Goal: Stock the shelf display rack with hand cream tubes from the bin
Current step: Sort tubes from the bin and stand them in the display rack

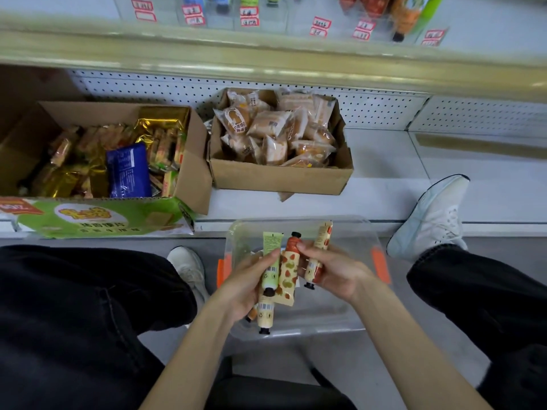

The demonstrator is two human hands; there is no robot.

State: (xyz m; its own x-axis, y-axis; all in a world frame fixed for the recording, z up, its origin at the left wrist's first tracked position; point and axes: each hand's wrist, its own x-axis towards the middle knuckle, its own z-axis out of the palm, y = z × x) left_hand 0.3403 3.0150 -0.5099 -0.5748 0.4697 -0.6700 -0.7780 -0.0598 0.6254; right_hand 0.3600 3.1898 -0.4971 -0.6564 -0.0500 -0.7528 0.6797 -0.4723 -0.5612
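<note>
A clear plastic bin (359, 232) with orange latches stands on the floor between my knees. Over it, my left hand (245, 284) grips a green hand cream tube (271, 247), cap toward me. A cream-coloured tube (265, 315) hangs below that hand. My right hand (334, 272) holds a cream and orange tube (321, 241). A tube with orange and green spots (288, 270) sits between the two hands, my right fingertips on it. The display rack (266, 13) with red price tags runs along the top of the view, blurred.
On the low white shelf (384, 161) stand a cardboard box of wrapped cakes (278, 176) and a larger box of gold and blue snack packs (192, 184). My white shoes (429, 220) rest against the shelf edge. Perforated back panels lie behind.
</note>
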